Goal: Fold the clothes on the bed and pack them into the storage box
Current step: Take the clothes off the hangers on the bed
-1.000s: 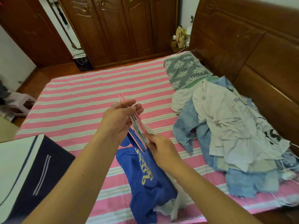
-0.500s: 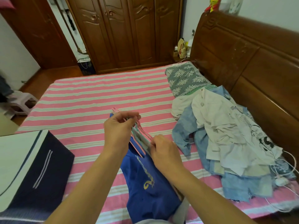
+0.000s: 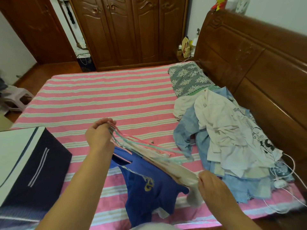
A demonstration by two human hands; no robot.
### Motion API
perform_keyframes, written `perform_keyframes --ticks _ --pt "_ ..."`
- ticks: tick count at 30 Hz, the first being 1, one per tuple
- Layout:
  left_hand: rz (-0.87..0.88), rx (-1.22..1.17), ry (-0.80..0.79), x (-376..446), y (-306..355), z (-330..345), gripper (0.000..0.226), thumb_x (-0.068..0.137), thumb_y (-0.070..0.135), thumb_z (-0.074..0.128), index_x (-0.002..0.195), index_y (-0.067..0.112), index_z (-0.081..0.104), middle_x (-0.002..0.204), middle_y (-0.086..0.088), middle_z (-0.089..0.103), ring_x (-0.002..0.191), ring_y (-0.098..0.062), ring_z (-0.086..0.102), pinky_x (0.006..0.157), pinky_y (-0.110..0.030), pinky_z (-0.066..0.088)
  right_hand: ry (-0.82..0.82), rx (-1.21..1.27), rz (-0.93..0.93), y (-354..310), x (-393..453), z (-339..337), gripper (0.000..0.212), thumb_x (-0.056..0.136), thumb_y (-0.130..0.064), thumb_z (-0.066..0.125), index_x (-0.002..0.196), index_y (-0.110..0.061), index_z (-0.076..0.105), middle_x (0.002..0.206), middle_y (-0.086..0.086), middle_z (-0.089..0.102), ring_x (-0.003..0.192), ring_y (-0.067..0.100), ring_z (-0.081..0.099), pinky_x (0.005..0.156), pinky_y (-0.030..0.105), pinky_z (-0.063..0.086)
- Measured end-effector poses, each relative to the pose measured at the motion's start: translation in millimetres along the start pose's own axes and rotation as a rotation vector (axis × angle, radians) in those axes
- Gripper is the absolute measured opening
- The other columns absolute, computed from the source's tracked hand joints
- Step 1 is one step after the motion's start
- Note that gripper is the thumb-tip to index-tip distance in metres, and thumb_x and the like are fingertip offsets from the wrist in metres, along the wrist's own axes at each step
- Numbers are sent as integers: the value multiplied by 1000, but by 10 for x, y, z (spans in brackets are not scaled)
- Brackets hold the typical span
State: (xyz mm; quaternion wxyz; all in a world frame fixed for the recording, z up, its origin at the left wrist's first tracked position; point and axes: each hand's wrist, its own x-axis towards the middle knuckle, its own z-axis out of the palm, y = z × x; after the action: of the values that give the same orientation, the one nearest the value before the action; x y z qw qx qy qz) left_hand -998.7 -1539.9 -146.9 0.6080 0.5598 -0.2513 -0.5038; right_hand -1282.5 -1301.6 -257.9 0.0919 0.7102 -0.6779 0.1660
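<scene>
My left hand (image 3: 99, 135) grips the hooks of several pink and green hangers (image 3: 146, 145) above the striped bed (image 3: 99, 97). A blue shirt (image 3: 149, 183) with yellow print hangs from them, down onto the bed. My right hand (image 3: 211, 185) pinches a pale beige garment (image 3: 174, 170) that stretches from the hangers toward it. A heap of white and light blue clothes (image 3: 229, 146) lies on the right side of the bed by the headboard. The dark navy storage box (image 3: 33, 166) with a white lid stands at the lower left.
A grey patterned pillow (image 3: 189, 80) lies at the head of the bed. The wooden headboard (image 3: 257, 67) runs along the right, a wardrobe (image 3: 129, 30) stands beyond the bed. White cables (image 3: 289, 185) trail at the right bed edge. A pink stool (image 3: 15, 98) sits on the floor left.
My hands have drawn apart: the right hand moved down and right, pulling the beige garment off the hangers, which have fanned out. The left hand keeps its hold on the hooks.
</scene>
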Motion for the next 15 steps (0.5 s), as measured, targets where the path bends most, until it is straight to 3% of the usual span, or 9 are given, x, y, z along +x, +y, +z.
perform_keyframes --ticks 1,2,4,6,8,11,13,15 --pt "-91 -43 -2 79 -20 -2 32 98 -15 40 84 6 60 84 -13 63 74 -22 67 80 -34 56 -49 6 38 43 -54 -2 22 99 -13 40 79 -17 47 75 -1 41 45 15 53 44 20 36" --pt "-190 -64 -19 142 -28 3 31 100 -13 36 86 6 57 86 -13 59 74 -23 64 82 -35 55 -74 55 93 70 -77 34 19 90 -8 60 79 -17 47 74 -1 42 44 16 52 42 20 33" --pt "-382 -71 -64 206 -53 9 31 102 -12 29 88 4 52 87 -12 53 76 -22 58 93 -36 51 -170 202 326 50 -72 148 38 76 -5 83 75 -19 47 65 -3 47 47 15 45 44 16 24" --pt "-504 -69 -81 215 -83 -2 30 104 -10 30 90 1 53 87 -11 51 76 -19 56 101 -38 48 -261 276 452 -92 51 286 29 92 -14 68 77 -20 44 65 -7 47 59 18 47 50 25 28" --pt "-537 -59 -98 193 -64 -13 27 104 -8 32 94 -1 56 89 -12 55 79 -20 58 98 -36 48 -322 395 411 -305 229 421 18 98 -17 53 81 -19 46 70 -6 49 67 21 50 57 30 34" --pt "-506 -144 -104 207 71 -23 28 104 -8 34 97 2 58 91 -11 60 80 -22 62 90 -30 50 -375 531 273 -643 385 479 15 95 -15 49 83 -24 46 74 -7 48 70 21 48 57 27 31" --pt "-461 -233 -106 262 194 -68 28 103 -8 36 93 5 58 90 -10 62 79 -21 63 81 -30 54 -292 534 259 -705 311 489 21 91 -11 55 81 -25 44 71 -12 42 65 15 42 53 24 28" --pt "-431 -348 -124 310 318 -151 26 103 -7 38 92 7 58 87 -9 63 78 -20 64 75 -30 56 -104 504 228 -630 108 537 20 83 -5 61 79 -21 50 71 -8 45 63 13 38 53 26 31"
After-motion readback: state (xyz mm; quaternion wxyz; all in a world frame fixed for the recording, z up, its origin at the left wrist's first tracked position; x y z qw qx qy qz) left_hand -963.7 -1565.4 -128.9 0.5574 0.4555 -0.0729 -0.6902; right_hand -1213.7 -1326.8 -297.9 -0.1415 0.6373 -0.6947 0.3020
